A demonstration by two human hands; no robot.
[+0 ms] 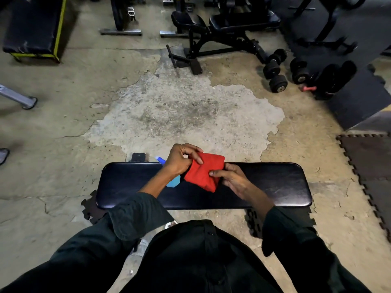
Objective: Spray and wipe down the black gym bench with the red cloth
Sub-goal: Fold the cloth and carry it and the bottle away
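Red cloth (204, 172) is soft, light, floppy — folded into a pad, best held by its edges. It's held just above the middle of the black bench (275, 182). 2 hands on it: left hand (182, 159) pinches the top edge, right hand (229, 178) fingers grip the lower right side. Blue spray bottle (173, 182) sits mostly hidden behind the left wrist — forearms reach forward over the bench.

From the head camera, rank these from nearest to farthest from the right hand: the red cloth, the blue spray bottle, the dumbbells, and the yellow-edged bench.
1. red cloth: pinched in the right hand.
2. blue spray bottle: on the bench, behind the left wrist.
3. dumbbells: on the floor, far right.
4. yellow-edged bench: far left corner.
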